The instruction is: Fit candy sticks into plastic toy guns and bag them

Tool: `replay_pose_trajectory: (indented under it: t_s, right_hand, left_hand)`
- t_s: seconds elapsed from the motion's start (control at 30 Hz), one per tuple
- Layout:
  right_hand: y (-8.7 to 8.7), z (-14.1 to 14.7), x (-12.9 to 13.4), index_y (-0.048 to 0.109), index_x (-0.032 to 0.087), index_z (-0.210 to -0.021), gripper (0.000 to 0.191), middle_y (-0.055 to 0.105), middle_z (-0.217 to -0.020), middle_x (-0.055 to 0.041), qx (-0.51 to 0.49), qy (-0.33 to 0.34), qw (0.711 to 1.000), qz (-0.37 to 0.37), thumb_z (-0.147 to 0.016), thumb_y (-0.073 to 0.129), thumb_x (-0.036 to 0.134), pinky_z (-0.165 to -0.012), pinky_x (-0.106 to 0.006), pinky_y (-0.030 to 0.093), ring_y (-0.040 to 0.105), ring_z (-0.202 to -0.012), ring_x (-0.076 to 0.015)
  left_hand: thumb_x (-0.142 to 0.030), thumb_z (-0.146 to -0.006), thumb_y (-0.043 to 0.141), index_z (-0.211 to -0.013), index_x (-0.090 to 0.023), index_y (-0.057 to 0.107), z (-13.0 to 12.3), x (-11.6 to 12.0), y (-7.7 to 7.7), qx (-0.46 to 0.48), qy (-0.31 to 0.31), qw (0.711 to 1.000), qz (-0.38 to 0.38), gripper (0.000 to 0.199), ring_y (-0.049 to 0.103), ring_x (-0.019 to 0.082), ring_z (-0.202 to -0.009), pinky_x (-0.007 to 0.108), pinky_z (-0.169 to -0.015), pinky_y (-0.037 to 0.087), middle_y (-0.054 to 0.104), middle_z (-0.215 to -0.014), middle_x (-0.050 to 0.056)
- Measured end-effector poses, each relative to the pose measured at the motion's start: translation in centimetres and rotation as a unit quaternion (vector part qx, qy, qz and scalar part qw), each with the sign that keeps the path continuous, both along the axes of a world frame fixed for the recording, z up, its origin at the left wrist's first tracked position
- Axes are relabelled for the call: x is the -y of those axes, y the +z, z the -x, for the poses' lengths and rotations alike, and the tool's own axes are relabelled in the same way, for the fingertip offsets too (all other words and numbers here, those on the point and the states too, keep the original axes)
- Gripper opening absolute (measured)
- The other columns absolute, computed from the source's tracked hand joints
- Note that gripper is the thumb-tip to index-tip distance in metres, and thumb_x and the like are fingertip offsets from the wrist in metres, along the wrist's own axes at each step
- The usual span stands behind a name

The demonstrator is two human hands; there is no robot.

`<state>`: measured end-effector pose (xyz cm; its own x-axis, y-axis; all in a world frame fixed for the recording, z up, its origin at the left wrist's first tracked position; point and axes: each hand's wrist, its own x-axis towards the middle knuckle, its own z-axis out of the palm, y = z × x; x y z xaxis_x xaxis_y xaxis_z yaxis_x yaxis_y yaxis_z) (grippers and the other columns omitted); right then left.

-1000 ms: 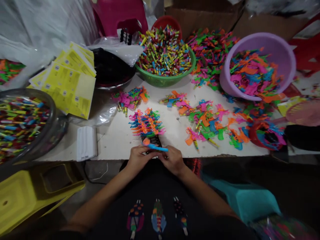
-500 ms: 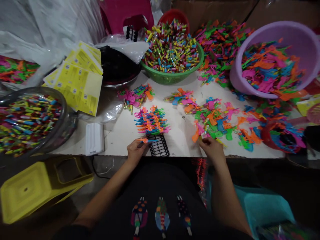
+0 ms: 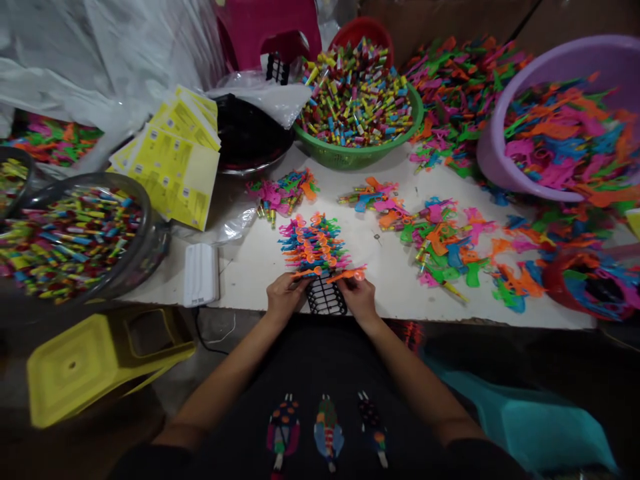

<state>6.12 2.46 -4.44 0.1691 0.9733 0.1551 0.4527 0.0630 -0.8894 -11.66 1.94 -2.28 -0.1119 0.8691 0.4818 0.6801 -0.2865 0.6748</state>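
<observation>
My left hand (image 3: pixel 286 297) is closed in a pinch at the left edge of a black plastic rack (image 3: pixel 327 299), on a small orange plastic piece (image 3: pixel 306 272). At the rack's right edge, my right hand (image 3: pixel 360 301) pinches an orange toy pistol (image 3: pixel 350 274). Several rows of bright toy pistols (image 3: pixel 315 243) fill the far part of the rack. Its near part shows bare black slots. The fingertips of both hands are partly hidden.
Loose toy pistols (image 3: pixel 445 250) lie to the right, beside a purple tub (image 3: pixel 495 153). A green basket (image 3: pixel 350 157) of small coloured tubes stands behind. On the left are a clear basin (image 3: pixel 145 230), yellow printed cards (image 3: pixel 170 173) and a white plastic box (image 3: pixel 200 273).
My right hand has moved left from the loose pile to the rack, bringing an orange toy pistol. My left hand stays by the rack, its piece now lying at the row's edge. The view has shifted slightly.
</observation>
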Motion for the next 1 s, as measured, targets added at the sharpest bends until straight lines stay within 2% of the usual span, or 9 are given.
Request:
replay_pose_trajectory:
  t_s: [0.13, 0.23, 0.3, 0.5, 0.63, 0.83, 1.0]
  right_hand:
    - [0.1, -0.2, -0.3, 0.063, 0.017, -0.065, 0.018, 0.063, -0.062, -0.0018, 0.034, 0.010, 0.999, -0.023, -0.069, 0.054, 0.033, -0.055, -0.024, 0.048, 0.057, -0.055, -0.0128]
    - [0.0, -0.3, -0.3, 0.061, 0.018, -0.062, 0.022, 0.061, -0.055, -0.0010, 0.029, -0.012, 0.999, 0.015, -0.069, 0.053, 0.037, -0.050, -0.024, 0.046, 0.054, -0.050, -0.0128]
    - [0.1, -0.2, -0.2, 0.062, 0.018, -0.061, 0.025, 0.061, -0.055, -0.0013, 0.032, -0.018, 0.999, 0.029, -0.069, 0.053, 0.040, -0.050, -0.025, 0.045, 0.054, -0.049, -0.0132]
    - [0.6, -0.1, -0.2, 0.062, 0.019, -0.062, 0.025, 0.063, -0.058, -0.0020, 0.062, -0.004, 0.997, 0.047, -0.070, 0.051, 0.039, -0.054, -0.026, 0.046, 0.056, -0.052, -0.0140]
    - [0.4, 0.0, 0.0, 0.064, 0.018, -0.068, 0.024, 0.065, -0.064, -0.0029, 0.069, 0.002, 0.996, 0.052, -0.071, 0.051, 0.038, -0.057, -0.027, 0.048, 0.058, -0.056, -0.0151]
    - [-0.1, -0.1, 0.4, 0.064, 0.018, -0.068, 0.022, 0.065, -0.069, -0.0057, 0.104, 0.031, 0.993, -0.039, -0.074, 0.049, 0.033, -0.063, -0.028, 0.049, 0.061, -0.066, -0.0169]
    - [0.3, -0.2, 0.4, 0.061, 0.019, -0.065, 0.020, 0.063, -0.066, -0.0049, 0.154, 0.045, 0.987, -0.033, -0.075, 0.050, 0.032, -0.059, -0.027, 0.047, 0.059, -0.062, -0.0155]
  left_hand:
    - [-0.037, -0.065, 0.068, -0.065, -0.017, 0.066, 0.1, 0.1, -0.4, 0.084, 0.052, 0.992, 0.084, 0.020, 0.059, 0.010, -0.053, 0.019, -0.052, 0.047, 0.065, -0.060, -0.001]
    - [-0.040, -0.062, 0.068, -0.064, -0.016, 0.065, 0.5, 0.3, -1.1, 0.144, 0.073, 0.976, 0.147, 0.024, 0.058, 0.010, -0.052, 0.020, -0.051, 0.047, 0.064, -0.059, -0.001]
    - [-0.040, -0.062, 0.068, -0.067, -0.016, 0.066, 0.6, 0.5, -1.4, 0.153, 0.074, 0.972, 0.161, 0.025, 0.059, 0.011, -0.054, 0.021, -0.053, 0.047, 0.065, -0.061, 0.000]
    - [-0.039, -0.066, 0.066, -0.069, -0.018, 0.068, 0.5, 0.4, -0.7, 0.065, 0.032, 0.993, 0.096, 0.021, 0.062, 0.013, -0.060, 0.022, -0.057, 0.048, 0.068, -0.068, 0.002]
    - [-0.039, -0.067, 0.065, -0.064, -0.017, 0.066, 0.5, 0.1, -0.6, 0.013, 0.032, 0.998, 0.059, 0.023, 0.058, 0.011, -0.050, 0.020, -0.050, 0.045, 0.064, -0.058, 0.001]
    - [-0.040, -0.069, 0.063, -0.056, -0.015, 0.059, 0.2, 0.0, -1.1, -0.025, 0.043, 0.998, 0.049, 0.028, 0.052, 0.008, -0.045, 0.019, -0.047, 0.040, 0.058, -0.051, -0.001]
    - [-0.040, -0.069, 0.062, -0.056, -0.016, 0.057, 0.2, 0.0, -1.7, -0.015, 0.037, 0.997, 0.059, 0.028, 0.052, 0.008, -0.048, 0.019, -0.049, 0.041, 0.058, -0.052, -0.001]
